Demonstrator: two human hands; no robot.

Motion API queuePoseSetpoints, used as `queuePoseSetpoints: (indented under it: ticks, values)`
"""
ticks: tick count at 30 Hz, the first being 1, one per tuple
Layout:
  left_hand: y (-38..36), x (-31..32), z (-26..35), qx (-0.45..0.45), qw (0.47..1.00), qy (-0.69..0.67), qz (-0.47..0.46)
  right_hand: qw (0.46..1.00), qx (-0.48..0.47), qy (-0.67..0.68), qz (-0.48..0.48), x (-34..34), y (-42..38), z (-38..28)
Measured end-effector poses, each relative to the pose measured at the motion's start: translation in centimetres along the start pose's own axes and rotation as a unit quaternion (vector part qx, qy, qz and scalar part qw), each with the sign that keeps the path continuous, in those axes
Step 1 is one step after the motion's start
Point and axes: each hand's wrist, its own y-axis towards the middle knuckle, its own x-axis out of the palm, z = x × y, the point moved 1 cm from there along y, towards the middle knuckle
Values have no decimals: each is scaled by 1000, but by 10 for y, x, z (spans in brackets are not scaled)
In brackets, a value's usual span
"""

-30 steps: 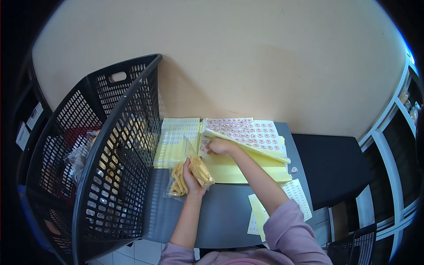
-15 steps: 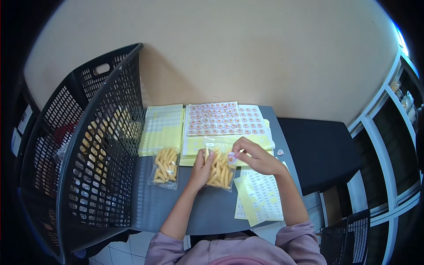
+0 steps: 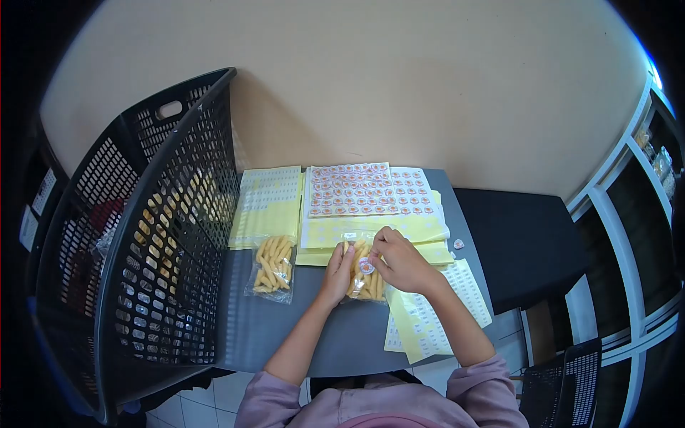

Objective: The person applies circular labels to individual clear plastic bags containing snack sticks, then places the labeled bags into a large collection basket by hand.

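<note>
A clear plastic bag of yellow stick snacks [image 3: 368, 287] lies in front of me, with a small white label near its top. My left hand [image 3: 337, 277] is closed on the bag's left side, thumb on its front. Between the fingertips of my right hand [image 3: 403, 262] is a round white sticker [image 3: 366, 266] with a red and orange print, right at the bag's front. To the left lies a second bag of snacks [image 3: 272, 267]. Sheets of round stickers [image 3: 349, 191] rest on yellow backing paper [image 3: 342, 235] just beyond my hands.
A tall black basket [image 3: 164, 214] with packed bags inside stands on the left. Yellow label sheets [image 3: 265, 214] lie at the back left, more label sheets [image 3: 432, 321] under my right forearm. One loose sticker [image 3: 458, 244] sits near the grey table's [image 3: 285, 335] right edge.
My right hand has brought the round sticker leftward and down onto the front of the bag. My left hand still grips the bag's side. The view has shifted slightly.
</note>
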Motion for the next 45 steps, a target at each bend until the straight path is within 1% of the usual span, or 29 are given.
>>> queuePoseSetpoints:
  ticks: [2, 6, 7, 9, 10, 12, 14, 15, 17, 18, 19, 20, 21, 22, 23, 24, 26, 28, 30, 32, 33, 35, 36, 37, 38, 40, 41, 43, 45]
  values:
    - [1, 0, -1, 8, 1000, 1, -1, 999, 10, -14, 29, 3, 0, 2]
    - [0, 1, -2, 10, 1000, -13, -13, 999, 22, -30, 30, 6, -2, 0]
    - [-1, 1, -1, 9, 1000, -13, -14, 997, 28, -53, 38, 6, -3, -1]
    - [-1, 2, 1, 3, 996, -64, -62, 995, 34, -77, 48, 7, -5, -3]
    - [-2, 3, 2, 3, 996, -65, -64, 994, 29, -85, 67, 8, -6, -3]
    - [-5, 5, 4, 34, 996, -9, -85, 991, 26, -94, 87, 7, -9, -5]
    - [-6, 5, 2, 22, 995, -30, -88, 991, 74, -42, 103, 6, -11, -6]
    - [-6, 6, 2, 9, 995, -50, -90, 991, 75, -43, 105, 9, -12, -3]
    - [-7, 8, 7, 15, 994, -57, -96, 965, 60, 6, 256, 16, -15, 5]
    - [-8, 9, 10, 20, 993, -65, -101, 965, 61, 5, 257, 20, -17, 7]
    - [-8, 10, 11, 20, 992, -64, -103, 948, 128, 119, 266, 24, -20, 11]
    - [-9, 11, 12, 26, 990, -66, -118, 914, 193, 231, 271, 27, -21, 13]
    - [-9, 11, 12, 32, 988, -67, -134, 914, 193, 231, 273, 27, -22, 12]
    - [-10, 11, 11, 31, 988, -67, -136, 882, 205, 322, 277, 28, -23, 11]
    - [-10, 11, 11, 49, 987, -61, -142, 842, 214, 410, 278, 28, -25, 9]
    - [-11, 11, 11, 67, 985, -54, -149, 841, 214, 410, 279, 28, -25, 6]
    - [-11, 11, 12, 74, 984, -54, -155, 863, 188, 357, 305, 25, -27, 0]
    - [-12, 12, 12, 78, 982, -53, -162, 864, 183, 357, 305, 29, -30, 1]
    - [-13, 13, 13, 39, 986, -64, -147, 865, 177, 356, 305, 34, -36, 5]
    - [-14, 13, 9, 41, 988, -67, -135, 913, 172, 265, 259, 40, -46, 9]
    - [-15, 14, 6, 42, 989, -71, -122, 912, 173, 263, 261, 40, -50, 9]
    - [-23, 18, 5, 34, 988, -71, -133, 872, 181, 379, 251, 39, -60, 12]
    - [-25, 21, 5, 27, 987, -69, -141, 872, 183, 376, 254, 35, -66, 10]
    - [-24, 21, 3, 26, 987, -69, -144, 895, 181, 336, 233, 29, -73, 5]
    - [-22, 18, 1, 17, 990, -85, -113, 915, 180, 295, 210, 25, -79, 1]
    - [-24, 20, 7, -14, 994, -92, -50, 904, 192, 314, 218, 26, -90, -2]
    - [-21, 16, -4, 40, 997, -37, -46, 892, 204, 333, 226, 24, -97, -4]
    - [-24, 19, -6, 50, 997, -37, -50, 892, 238, 301, 238, 19, -107, -12]
    - [-28, 23, -7, 37, 996, -25, -72, 879, 246, 341, 226, 20, -118, -15]
